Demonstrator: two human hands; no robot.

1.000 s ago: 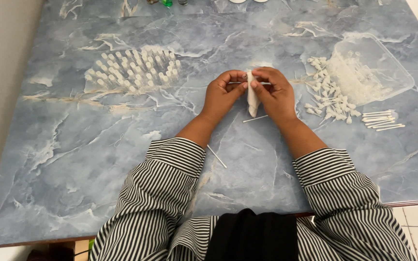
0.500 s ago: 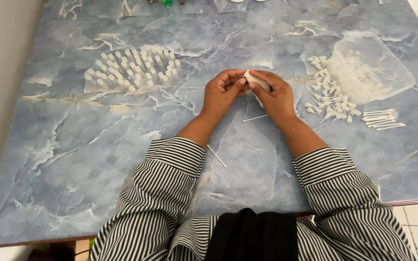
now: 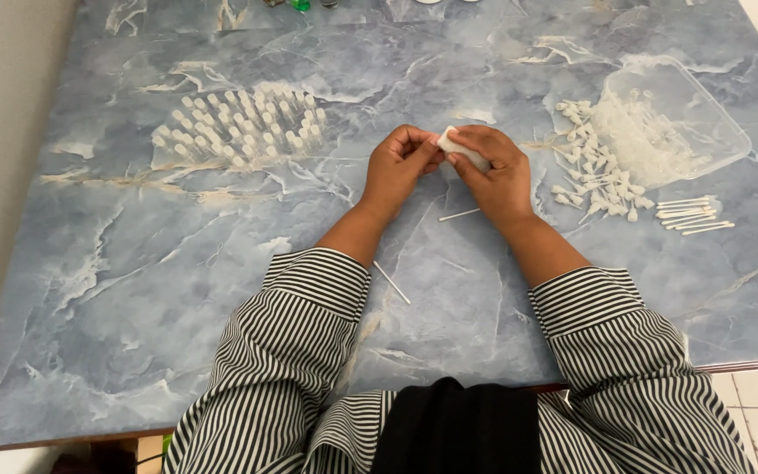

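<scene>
Head view, looking straight down: both hands meet over the middle of the blue marbled tabletop (image 3: 133,263). The right hand (image 3: 493,171) is curled shut around a small white plastic piece (image 3: 460,149), whose long axis runs slantwise from the thumb end toward the knuckles. The left hand (image 3: 398,165) closes in from the other side, fingertips pinched at the near end of that same piece, so both hands touch it, with the right carrying most of it. Just below the right hand lies a thin white stick (image 3: 459,214), flat on the table; another stick (image 3: 391,283) rests by the left forearm. Off to the right of the right hand sits a spill of small white caps (image 3: 594,167), smooth and pale, beside a clear plastic tub (image 3: 704,123) on its side, and a neat row of sticks (image 3: 693,215). Well out beyond the left hand stands a cluster of upright white tubes (image 3: 243,123).
</scene>
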